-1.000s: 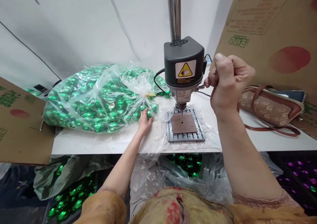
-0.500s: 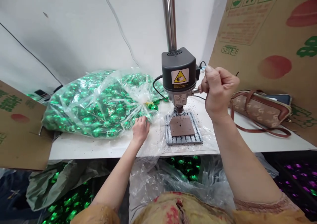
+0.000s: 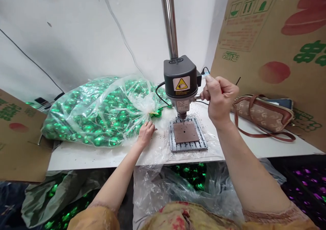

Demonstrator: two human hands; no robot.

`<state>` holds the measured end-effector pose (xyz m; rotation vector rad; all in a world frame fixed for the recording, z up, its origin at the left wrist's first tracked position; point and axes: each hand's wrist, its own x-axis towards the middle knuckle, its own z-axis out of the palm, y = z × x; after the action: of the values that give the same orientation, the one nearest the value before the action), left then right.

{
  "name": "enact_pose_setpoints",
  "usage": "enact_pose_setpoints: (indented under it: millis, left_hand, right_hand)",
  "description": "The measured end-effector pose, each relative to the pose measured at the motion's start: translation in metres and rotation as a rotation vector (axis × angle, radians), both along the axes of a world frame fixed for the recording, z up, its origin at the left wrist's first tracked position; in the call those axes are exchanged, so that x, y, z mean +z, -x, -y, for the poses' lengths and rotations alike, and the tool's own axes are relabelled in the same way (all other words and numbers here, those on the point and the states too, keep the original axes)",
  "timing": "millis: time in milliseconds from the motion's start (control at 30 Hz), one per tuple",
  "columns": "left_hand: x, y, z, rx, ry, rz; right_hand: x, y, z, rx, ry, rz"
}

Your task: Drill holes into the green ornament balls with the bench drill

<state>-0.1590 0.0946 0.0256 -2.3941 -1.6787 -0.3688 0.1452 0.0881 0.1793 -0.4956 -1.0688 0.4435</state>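
Note:
A small bench drill press [image 3: 180, 77] with a black motor housing stands on the white table. My right hand [image 3: 221, 99] is closed around its feed handle [image 3: 197, 97], to the right of the motor. Below the drill bit lies a brown board [image 3: 185, 132] with a dark hole, resting on the slotted metal base [image 3: 188, 146]. The bit's tip is above the board. My left hand [image 3: 146, 133] rests beside the gathered mouth of a clear plastic bag [image 3: 102, 113] full of shiny green balls. Its fingers are curled together; what they hold, if anything, is hidden.
Cardboard boxes stand at the left [image 3: 21, 135] and right [image 3: 270, 53]. A brown patterned handbag [image 3: 265, 113] with a strap lies on the right. Dark crumbs are scattered around the base. Below the table edge, plastic sheeting [image 3: 163, 186] surrounds more green balls [image 3: 195, 175].
The camera view has shifted slightly. My left hand has turned and its fingers have drawn together beside the bag's mouth. My right hand keeps its hold on the handle.

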Motion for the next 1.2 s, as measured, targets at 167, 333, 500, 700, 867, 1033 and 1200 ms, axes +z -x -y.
enact_pose_setpoints:
  millis: [167, 333, 500, 700, 867, 1033, 1200]
  left_hand:
    - [-0.001, 0.003, 0.018, 0.165, -0.013, -0.079]
    - [0.010, -0.001, 0.018, 0.267, -0.004, -0.156]
    - [0.025, -0.024, -0.015, 0.211, 0.028, 0.036]
    - [0.023, -0.059, -0.086, -0.051, 0.201, 0.258]
    - [0.014, -0.068, -0.108, -0.020, 0.232, 0.476]
    - [0.016, -0.065, -0.083, 0.020, 0.289, 0.806]
    - [0.011, -0.078, -0.033, -0.102, 0.638, 1.572]
  right_hand:
    - [0.001, 0.000, 0.004, 0.001, 0.005, 0.000]
    - [0.000, -0.001, 0.008, 0.030, 0.037, 0.017]
    - [-0.001, 0.000, 0.007, 0.034, 0.030, 0.021]
    - [-0.002, 0.000, 0.008, 0.021, 0.043, 0.028]
    - [-0.003, -0.002, 0.008, 0.022, 0.040, 0.054]
    - [-0.004, -0.001, 0.008, 0.025, 0.032, 0.045]
    - [-0.005, -0.001, 0.007, 0.023, 0.017, 0.040]
